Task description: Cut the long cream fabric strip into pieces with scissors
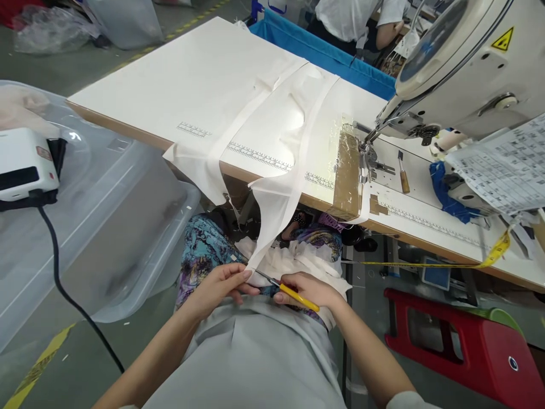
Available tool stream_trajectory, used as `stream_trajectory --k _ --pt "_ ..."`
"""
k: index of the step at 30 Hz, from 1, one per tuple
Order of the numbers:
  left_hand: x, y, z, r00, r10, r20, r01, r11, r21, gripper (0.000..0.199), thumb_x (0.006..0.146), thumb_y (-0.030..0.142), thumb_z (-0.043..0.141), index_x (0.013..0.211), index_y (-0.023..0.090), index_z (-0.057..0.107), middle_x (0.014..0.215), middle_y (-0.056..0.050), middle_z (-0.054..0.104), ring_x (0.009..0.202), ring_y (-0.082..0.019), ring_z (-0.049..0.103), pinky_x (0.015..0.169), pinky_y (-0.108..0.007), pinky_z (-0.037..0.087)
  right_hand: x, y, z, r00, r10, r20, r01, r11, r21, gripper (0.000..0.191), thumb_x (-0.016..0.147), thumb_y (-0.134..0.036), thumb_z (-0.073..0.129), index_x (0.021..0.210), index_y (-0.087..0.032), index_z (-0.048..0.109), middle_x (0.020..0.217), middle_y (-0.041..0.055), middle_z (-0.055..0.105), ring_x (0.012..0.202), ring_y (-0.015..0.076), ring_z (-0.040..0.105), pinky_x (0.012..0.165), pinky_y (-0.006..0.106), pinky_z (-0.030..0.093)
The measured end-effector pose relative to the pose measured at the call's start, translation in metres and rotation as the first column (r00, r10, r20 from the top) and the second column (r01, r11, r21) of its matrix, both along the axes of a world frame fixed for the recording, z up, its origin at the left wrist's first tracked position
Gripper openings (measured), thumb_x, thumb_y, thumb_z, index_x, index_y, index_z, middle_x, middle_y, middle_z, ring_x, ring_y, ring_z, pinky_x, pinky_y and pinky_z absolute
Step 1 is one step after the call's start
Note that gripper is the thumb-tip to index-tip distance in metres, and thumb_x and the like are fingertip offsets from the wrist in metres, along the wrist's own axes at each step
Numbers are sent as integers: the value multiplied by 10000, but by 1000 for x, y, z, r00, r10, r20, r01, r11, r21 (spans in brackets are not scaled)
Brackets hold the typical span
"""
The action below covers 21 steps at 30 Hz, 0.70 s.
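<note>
Pale grey shirt (247,352) closest, with fingertips and steel crowding one corner of thin cloth

Just beyond the shirt, the left hand (223,287) is nearly closed, its thumb and fingers pinching the narrow lower end of a sheer white fabric panel (276,199). The right hand (309,287) is curled around yellow-handled scissors (298,296), their metal tips beside that pinch; how wide the blades stand, I cannot tell. The panel lies across the white desk (149,79), drapes over its near edge and runs down to the left hand, left of the desk's brown-taped section (347,170).

With the tips so close, a small slip of either hand could nick a fingertip or snip into the panel. The cloth is thin and probably gives easily, so slack in it could fold between the blades. A hard tug from the left hand might drag the panel over the near edge, perhaps catching on a corner and puckering.

Behind the scissors, a crumpled heap of white fabric (298,261) rests on the patterned trousers (204,250); blades dipping too low could clip a stray fold. Another pointed white end (204,176) hangs over the near edge farther left, where a knee might snag it.
</note>
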<state>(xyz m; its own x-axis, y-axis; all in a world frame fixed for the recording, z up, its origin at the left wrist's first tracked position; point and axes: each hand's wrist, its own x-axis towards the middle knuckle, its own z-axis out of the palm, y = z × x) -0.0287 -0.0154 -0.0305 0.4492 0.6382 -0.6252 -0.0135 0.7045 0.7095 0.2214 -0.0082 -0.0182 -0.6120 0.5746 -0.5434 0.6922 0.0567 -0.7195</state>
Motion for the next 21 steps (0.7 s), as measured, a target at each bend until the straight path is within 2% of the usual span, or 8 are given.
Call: stream_trajectory --k 4,7,10,13,18,21 --pt "0 -1 2 1000 24 2 -24 1000 -10 407 752 547 731 795 160 611 752 -42 719 800 -202 717 575 -206 513 -4 1 6 992 38 121 -54 990 131 529 838 -707 527 704 -196 490 610 -49 412 581 107 370 533 235 231" --pt "-1 -1 0 1000 10 -4 -10 1000 -14 429 739 565 732 804 159 609 749 -56 734 788 -200 716 585 -216 519 -9 -1 12 970 24 244 -88 963 256 541 825 -724 526 714 -195 515 630 -24 473 588 120 387 535 247 212" --pt "-1 1 -1 1000 6 -11 -6 1000 -9 436 727 571 737 791 161 605 742 -62 742 768 -197 714 591 -223 519 -13 -2 17 952 -7 306 -95 944 315 544 836 -726 502 718 -195 523 655 -1 537 589 128 418 539 254 204" --pt "0 1 1 1000 15 -13 -15 1000 -6 434 712 568 748 769 164 601 724 -53 740 771 -199 715 594 -219 511 -13 -4 17 955 -48 294 -55 942 332 540 829 -723 514 699 -198 506 647 4 547 576 127 416 537 250 202" --pt "2 0 3 1000 11 -9 -11 1000 -3 409 736 554 731 755 168 599 712 -51 737 737 -188 706 602 -227 505 -9 -7 11 971 -92 221 20 951 309 558 793 -716 573 615 -203 444 570 -14 468 526 112 348 519 252 193" --pt "3 0 3 1000 10 -14 -10 1000 3 411 739 559 724 748 169 594 723 -60 743 715 -184 701 602 -233 505 -9 -7 10 972 -104 213 31 947 321 543 788 -705 591 620 -203 470 574 -15 459 525 113 342 524 260 182"
